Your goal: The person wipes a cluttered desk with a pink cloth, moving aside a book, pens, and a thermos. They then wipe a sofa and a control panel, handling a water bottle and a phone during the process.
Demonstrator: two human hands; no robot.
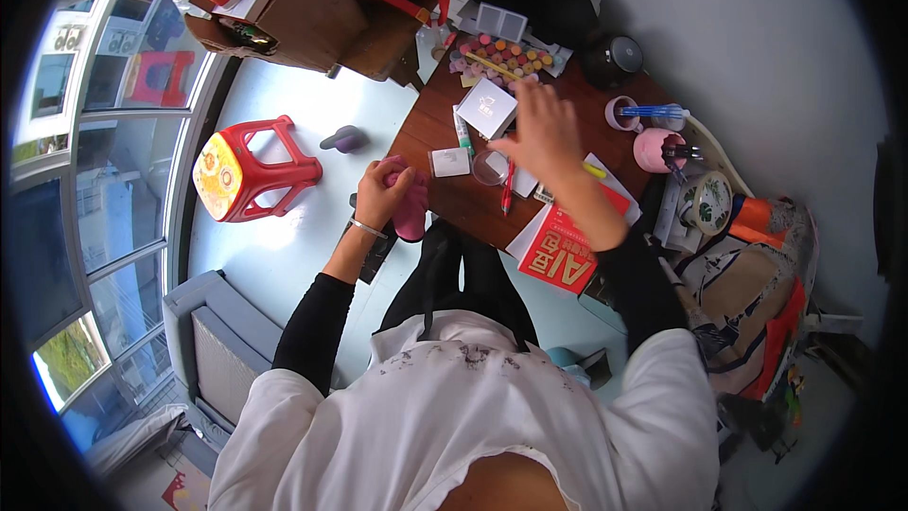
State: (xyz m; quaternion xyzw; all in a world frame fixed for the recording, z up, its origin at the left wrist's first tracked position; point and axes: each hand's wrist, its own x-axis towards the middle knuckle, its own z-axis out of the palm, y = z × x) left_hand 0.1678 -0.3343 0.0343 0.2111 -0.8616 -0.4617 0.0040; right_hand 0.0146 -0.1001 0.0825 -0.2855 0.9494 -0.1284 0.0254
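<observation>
My left hand (385, 191) grips a pink cloth (409, 207) at the left edge of the brown wooden table (461, 206). Over the table, my right hand (545, 129) is spread and slightly blurred, beside a white box (487, 108); nothing shows in its grip. Left of that box lies a green and white marker (462, 129). A small white packet (451, 162), a round clear lid or dish (490, 167) and a red pen (508, 188) lie nearer to me. Beyond the box, many small paint pots (507, 53) have a yellow brush or pencil (491, 65) across them.
A red book (560, 248) lies under my right forearm. Along the right stand a pink mug (622, 113), a pink holder (656, 150) and a dark round container (613, 61). A cardboard box (305, 14) is at the upper left, and a red stool (262, 169) stands on the floor.
</observation>
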